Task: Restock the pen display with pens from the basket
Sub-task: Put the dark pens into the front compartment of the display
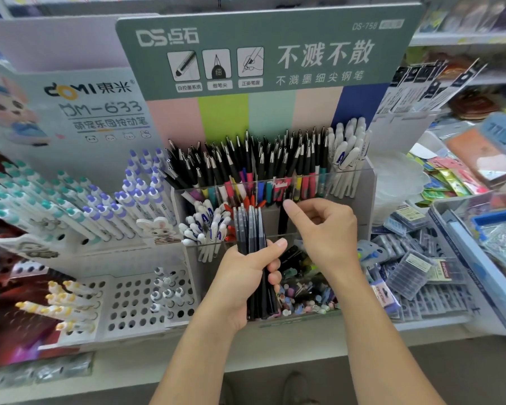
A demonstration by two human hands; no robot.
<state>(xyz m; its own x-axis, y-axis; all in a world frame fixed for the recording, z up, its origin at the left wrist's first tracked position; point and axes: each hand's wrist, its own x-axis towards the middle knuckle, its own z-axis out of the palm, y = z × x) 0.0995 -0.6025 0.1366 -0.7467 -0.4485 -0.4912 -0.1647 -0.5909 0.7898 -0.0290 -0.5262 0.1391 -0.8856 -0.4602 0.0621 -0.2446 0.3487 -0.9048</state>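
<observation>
While left hand (243, 276) fingers grip a bundle of dark pens (250, 229), right hand (324, 229) fingers curl above the pen display (275, 241), apparently holding nothing.

Bright, even light with soft shadows; wide-angle bending toward the edges, blur at three and nine o'clock, centre sharp.
</observation>
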